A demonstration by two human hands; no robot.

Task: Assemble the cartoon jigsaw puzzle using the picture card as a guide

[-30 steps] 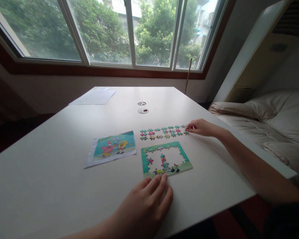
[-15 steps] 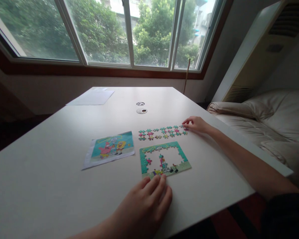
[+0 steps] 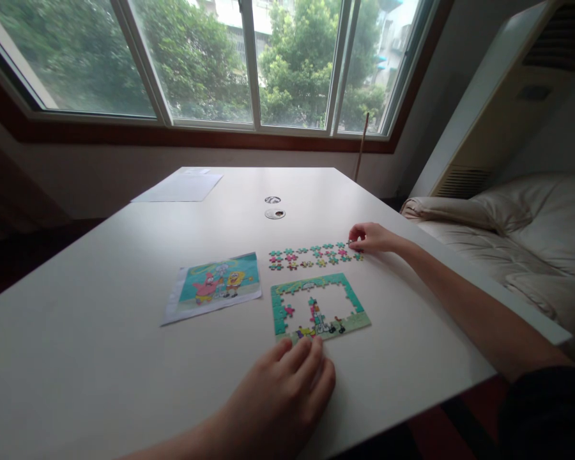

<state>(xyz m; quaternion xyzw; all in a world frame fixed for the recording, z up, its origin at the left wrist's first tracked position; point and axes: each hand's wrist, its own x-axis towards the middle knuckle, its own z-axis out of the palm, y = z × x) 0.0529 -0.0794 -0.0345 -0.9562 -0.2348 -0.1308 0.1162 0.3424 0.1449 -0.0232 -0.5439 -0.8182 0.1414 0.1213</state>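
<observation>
A partly built jigsaw puzzle (image 3: 319, 308) lies on the white table (image 3: 100, 306), its frame filled and its middle mostly bare. Behind it sit two rows of several loose puzzle pieces (image 3: 311, 254). My right hand (image 3: 371, 237) reaches to the right end of those rows, fingertips pinched on a piece there. My left hand (image 3: 280, 399) lies flat on the table with fingers stretched out, its fingertips touching the puzzle's near edge. A reference picture (image 3: 215, 284) of cartoon figures lies left of the puzzle.
Sheets of white paper (image 3: 179, 186) lie at the table's far left. Two round cable holes (image 3: 274, 207) sit in the table's middle. A cream sofa (image 3: 517, 230) stands to the right, past the table edge. Windows run along the back wall.
My right hand has drawn slightly left and back along the loose pieces and closed its fingertips on one. My left hand stays put.
</observation>
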